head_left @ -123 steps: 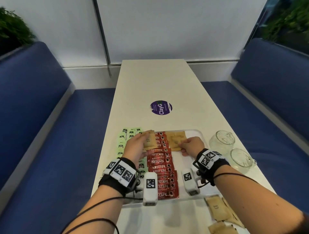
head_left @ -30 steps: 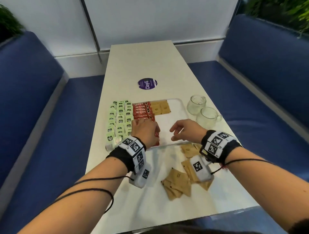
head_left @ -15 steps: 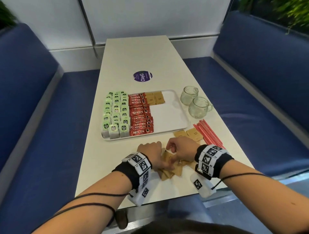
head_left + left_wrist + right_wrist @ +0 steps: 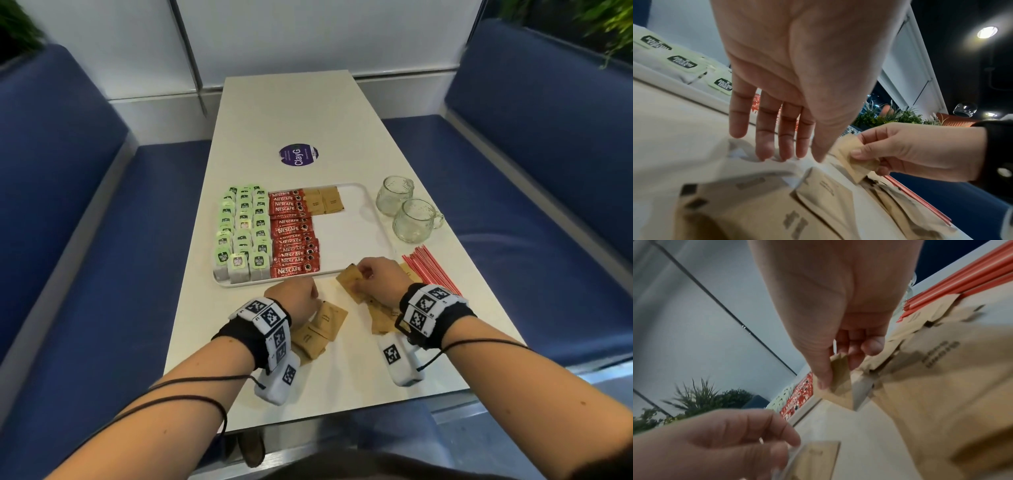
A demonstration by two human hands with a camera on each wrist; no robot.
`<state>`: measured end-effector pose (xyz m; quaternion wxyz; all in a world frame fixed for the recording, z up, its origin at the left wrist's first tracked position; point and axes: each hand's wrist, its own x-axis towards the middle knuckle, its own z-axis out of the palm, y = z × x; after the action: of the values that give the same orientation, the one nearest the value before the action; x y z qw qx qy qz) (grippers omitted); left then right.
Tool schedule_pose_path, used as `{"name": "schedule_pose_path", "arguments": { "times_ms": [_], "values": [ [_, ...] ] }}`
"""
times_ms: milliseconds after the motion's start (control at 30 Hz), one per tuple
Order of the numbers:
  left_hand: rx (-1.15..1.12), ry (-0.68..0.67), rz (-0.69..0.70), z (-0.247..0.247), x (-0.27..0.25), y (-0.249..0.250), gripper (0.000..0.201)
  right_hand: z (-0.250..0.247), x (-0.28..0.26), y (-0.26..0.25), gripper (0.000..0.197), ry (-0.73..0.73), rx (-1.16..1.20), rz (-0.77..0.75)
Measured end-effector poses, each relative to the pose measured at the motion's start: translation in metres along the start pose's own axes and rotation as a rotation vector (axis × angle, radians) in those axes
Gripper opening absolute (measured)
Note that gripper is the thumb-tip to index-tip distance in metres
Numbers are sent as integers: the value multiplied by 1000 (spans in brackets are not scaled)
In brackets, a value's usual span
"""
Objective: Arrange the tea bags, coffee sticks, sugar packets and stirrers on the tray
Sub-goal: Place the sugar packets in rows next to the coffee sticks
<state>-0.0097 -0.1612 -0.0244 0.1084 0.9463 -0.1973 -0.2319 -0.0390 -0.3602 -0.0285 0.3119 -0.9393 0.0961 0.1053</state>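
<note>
A white tray [image 4: 359,219] holds rows of green tea bags [image 4: 243,229], red coffee sticks [image 4: 294,240] and a few brown sugar packets [image 4: 323,204] at its far edge. More loose sugar packets [image 4: 318,329] lie on the table in front of the tray. My right hand [image 4: 364,274] pinches one brown sugar packet [image 4: 840,379] between thumb and fingers, just before the tray's near rim. My left hand [image 4: 310,291] hangs with straight fingers [image 4: 764,151] whose tips touch the table beside the pile, holding nothing. Red stirrers [image 4: 431,270] lie right of my right hand.
Two empty glass cups [image 4: 416,221] stand right of the tray. A purple round sticker [image 4: 298,155] marks the table beyond it. Blue bench seats flank the narrow table, and its near edge is close behind my wrists.
My hands were together over the packet pile; now they are apart. The right hand has lifted a packet toward the tray's near rim, and the left has drawn away to the left.
</note>
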Motion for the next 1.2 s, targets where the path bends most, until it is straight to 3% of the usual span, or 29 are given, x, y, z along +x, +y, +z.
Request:
{"name": "schedule_pose_path", "arguments": {
  "times_ms": [133,400,533,667,733,933,1067,1200],
  "values": [
    [73,-42,-41,3,-2,8,60,-10,0,3,16,42,26,8],
    [-133,-76,-27,-3,7,17,19,-14,-2,3,22,-21,129,20],
    [-255,30,-50,-16,13,10,21,-20,-1,-3,19,-3,273,7],
    [-759,76,-133,-30,20,1,14,-28,1,-17,19,37,307,-68],
    [-937,66,-130,-38,17,3,18,-32,4,-24,22,-21,361,-83],
    [-1063,-7,-83,-56,16,6,14,-35,21,-40,10,-168,296,-174],
    [-1082,-74,-19,-58,26,3,24,-39,38,-48,14,-108,348,-161],
    [-1195,23,-32,-64,42,3,22,-40,60,-49,23,-25,497,-103]
  ]
}}
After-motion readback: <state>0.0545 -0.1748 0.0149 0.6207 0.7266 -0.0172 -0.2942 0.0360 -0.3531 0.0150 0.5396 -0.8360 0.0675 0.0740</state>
